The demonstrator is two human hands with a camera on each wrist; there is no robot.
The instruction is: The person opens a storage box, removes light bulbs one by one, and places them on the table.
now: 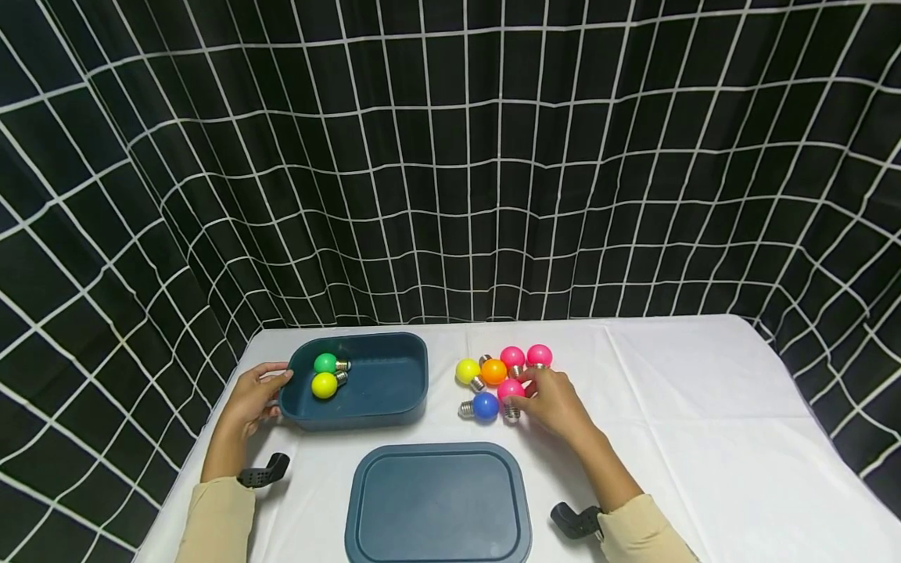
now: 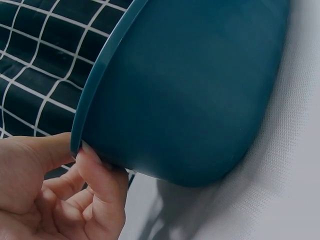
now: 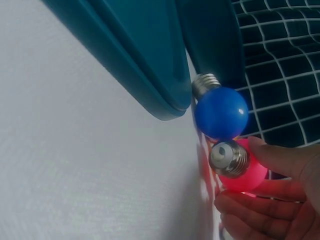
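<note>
My left hand [image 1: 249, 397] pinches the rim of a dark teal plastic box [image 1: 373, 420] at its left end. The left wrist view shows thumb and fingertip on that rim. Inside the box lie a green bulb [image 1: 325, 363] and a yellow bulb [image 1: 324, 385]. On the right, my right hand [image 1: 556, 403] grips a pink bulb [image 1: 508, 390] between thumb and fingers, its metal screw base [image 3: 230, 159] pointing away from the palm in the right wrist view. A blue bulb [image 1: 486, 406] sits close beside the pink one.
Behind the gripped bulb are a yellow bulb [image 1: 468, 371], an orange bulb [image 1: 493, 371] and two more pink bulbs [image 1: 540, 355]. A flat blue-grey lid [image 1: 439, 500] lies at the front of the white-covered table [image 1: 704, 438]. A black gridded curtain [image 1: 479, 180] hangs behind.
</note>
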